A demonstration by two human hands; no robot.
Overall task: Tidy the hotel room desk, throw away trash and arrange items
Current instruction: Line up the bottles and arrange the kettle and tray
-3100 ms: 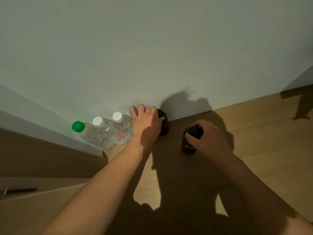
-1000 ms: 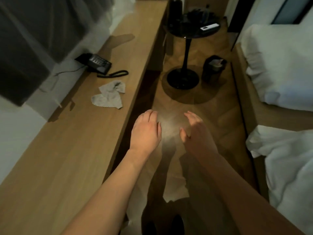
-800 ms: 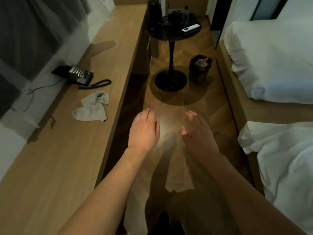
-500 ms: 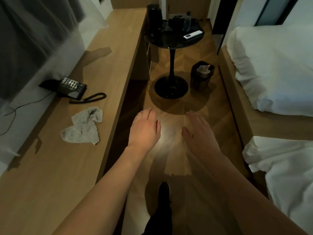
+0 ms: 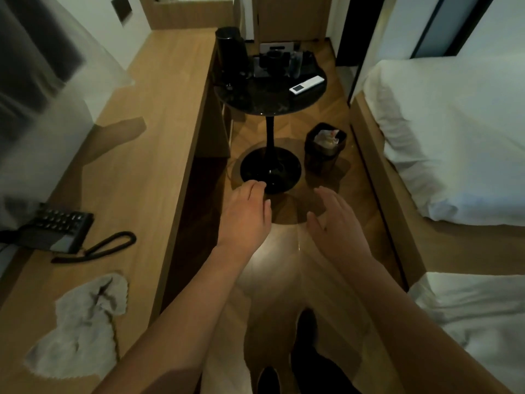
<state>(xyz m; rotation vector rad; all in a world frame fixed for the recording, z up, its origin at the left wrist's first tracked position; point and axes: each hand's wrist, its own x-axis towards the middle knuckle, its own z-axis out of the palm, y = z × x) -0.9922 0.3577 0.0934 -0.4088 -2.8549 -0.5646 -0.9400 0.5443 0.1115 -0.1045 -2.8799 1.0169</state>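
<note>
While the long wooden desk [image 5: 159,132] runs up the left side of the scene from near to far, the white bed [image 5: 454,132] fills the right side, and a strip of wooden floor [image 5: 366,189] lies between them. On the floor at the far end stands a round black side table [image 5: 270,95] on a single stem and wide foot, just beside the desk's edge. A dark trash bin [image 5: 324,152] with pale crumpled rubbish in it stands on the floor to the right of the table's foot, near the bed frame. On the near part of the desk a crumpled grey cloth [image 5: 82,328] lies flat, and just beyond it a black telephone [image 5: 54,231] sits at the left edge with its coiled cord [image 5: 105,245] trailing toward the cloth. A white remote control [image 5: 306,84] rests on the right of the side table's top, beside several dark items too dim to tell. The left hand [image 5: 245,217] and the right hand [image 5: 335,223] hang apart over the floor, palms down, fingers relaxed, holding nothing and touching nothing.
</note>
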